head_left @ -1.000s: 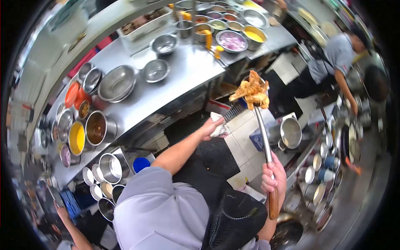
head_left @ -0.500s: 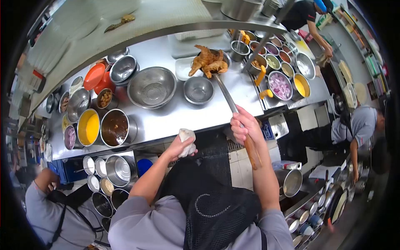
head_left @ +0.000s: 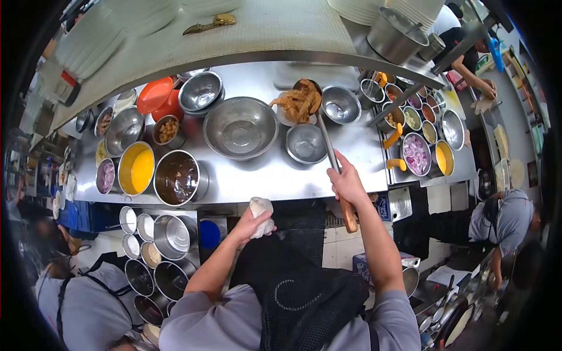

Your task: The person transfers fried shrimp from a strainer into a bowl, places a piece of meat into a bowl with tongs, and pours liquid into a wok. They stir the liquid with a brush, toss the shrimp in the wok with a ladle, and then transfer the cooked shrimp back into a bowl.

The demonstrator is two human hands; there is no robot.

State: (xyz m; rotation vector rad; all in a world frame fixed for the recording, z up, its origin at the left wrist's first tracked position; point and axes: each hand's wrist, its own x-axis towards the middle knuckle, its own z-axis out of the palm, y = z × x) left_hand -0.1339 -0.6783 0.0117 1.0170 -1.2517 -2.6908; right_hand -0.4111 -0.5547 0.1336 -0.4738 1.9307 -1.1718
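Note:
My right hand (head_left: pixel 349 180) is wrapped round a long-handled ladle (head_left: pixel 328 141) with a wooden grip. The ladle's dark head is tilted at the back of the steel counter. Golden-brown fried pieces (head_left: pixel 300 104) lie against it, over a white dish (head_left: pixel 287 120) that they partly hide. Close in front of them sits a small steel bowl (head_left: pixel 307 153). My left hand (head_left: pixel 249 226) clutches a crumpled white cloth (head_left: pixel 260 209) before the counter's front edge.
A large steel bowl (head_left: pixel 218 137) stands left of centre, beside pots of brown sauce (head_left: pixel 174 181) and yellow liquid (head_left: pixel 140 171). Chopped purple onion (head_left: pixel 415 153) and other ingredients fill containers at right. A shelf (head_left: pixel 269 35) overhangs the counter. Co-workers (head_left: pixel 503 213) (head_left: pixel 88 298) stand on both sides.
The ladle head has tipped, and the fried pieces have shifted from it over the white dish. My left hand still holds the cloth. The view has turned slightly, so the counter appears further right.

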